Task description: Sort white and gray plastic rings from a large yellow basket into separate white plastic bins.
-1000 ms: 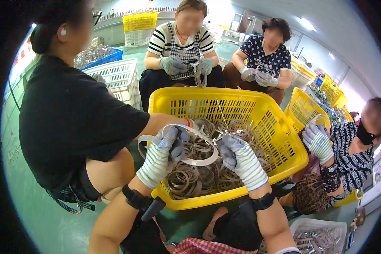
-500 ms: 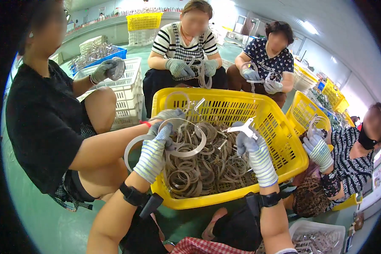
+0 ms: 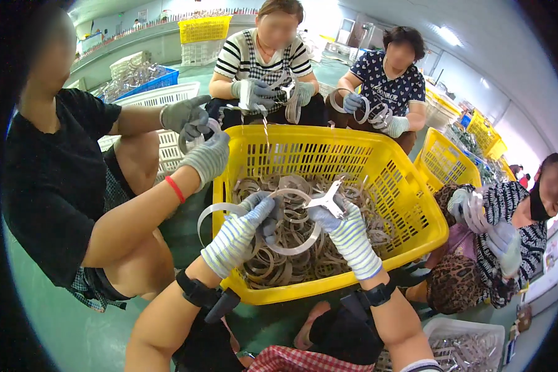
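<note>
"While the left hand keeps its grasp on the pale bands, the right hand now sits further inward, pinching a three-armed metal piece beside them."

"Where are they, exactly?"

"Above the heap of rings in the yellow basket. One loop juts out past the left rim; another loop curves round toward the metal piece."

"What does the shift mean for the work?"

"Half a second ago that piece is well apart from the loop; now they're close, so I'd judge both hands are busy at one spot. The co-worker's gloved hand is also up out of the basket, which leaves more room."

"Do piece and loop touch?"

"I can't tell; the right fingers cover where they'd meet. The left fingertips curl partly out of sight too, so whether those loops are separate bands stays unclear. What the co-worker holds is blurred, and the lens's dark edge cuts that person off."
</note>
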The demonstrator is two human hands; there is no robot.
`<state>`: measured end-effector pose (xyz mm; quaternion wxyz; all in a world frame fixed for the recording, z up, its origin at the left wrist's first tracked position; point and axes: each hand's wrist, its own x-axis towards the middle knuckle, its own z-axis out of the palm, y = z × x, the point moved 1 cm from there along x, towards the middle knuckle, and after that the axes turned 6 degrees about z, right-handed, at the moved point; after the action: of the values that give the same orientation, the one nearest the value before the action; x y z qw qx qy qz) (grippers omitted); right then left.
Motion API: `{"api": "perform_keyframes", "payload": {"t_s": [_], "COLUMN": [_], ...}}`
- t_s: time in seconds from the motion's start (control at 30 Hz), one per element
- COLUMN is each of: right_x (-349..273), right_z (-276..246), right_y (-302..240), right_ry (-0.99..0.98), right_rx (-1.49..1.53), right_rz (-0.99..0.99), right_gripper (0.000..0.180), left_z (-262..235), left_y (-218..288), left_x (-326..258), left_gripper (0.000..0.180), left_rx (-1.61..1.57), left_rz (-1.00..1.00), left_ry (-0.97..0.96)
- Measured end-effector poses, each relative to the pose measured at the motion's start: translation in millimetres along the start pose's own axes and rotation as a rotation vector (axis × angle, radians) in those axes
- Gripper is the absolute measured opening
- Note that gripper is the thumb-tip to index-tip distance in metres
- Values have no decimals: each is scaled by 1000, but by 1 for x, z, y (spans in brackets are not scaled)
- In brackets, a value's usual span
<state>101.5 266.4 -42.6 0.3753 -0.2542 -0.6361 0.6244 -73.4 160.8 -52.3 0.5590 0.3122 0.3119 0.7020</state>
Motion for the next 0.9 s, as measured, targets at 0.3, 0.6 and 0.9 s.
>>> {"api": "perform_keyframes", "payload": {"t_s": [0.3,0.6,0.9], "right_x": [-5,-12,-17], "right_z": [-20,-23,-13], "right_y": [-5,-10,-17], "right_ry": [-144,-458,-342], "right_rx": [180,-89,-32], "right_rz": [486,365,383], "right_gripper": [24,39,41], "left_z": [2,-14,-11], "left_y": [22,20,26], "left_x": [-7,-2,-7], "left_gripper": [39,43,38], "left_rx": [418,497,436], "left_rz": [16,237,103], "left_ry": [-171,271,169]}}
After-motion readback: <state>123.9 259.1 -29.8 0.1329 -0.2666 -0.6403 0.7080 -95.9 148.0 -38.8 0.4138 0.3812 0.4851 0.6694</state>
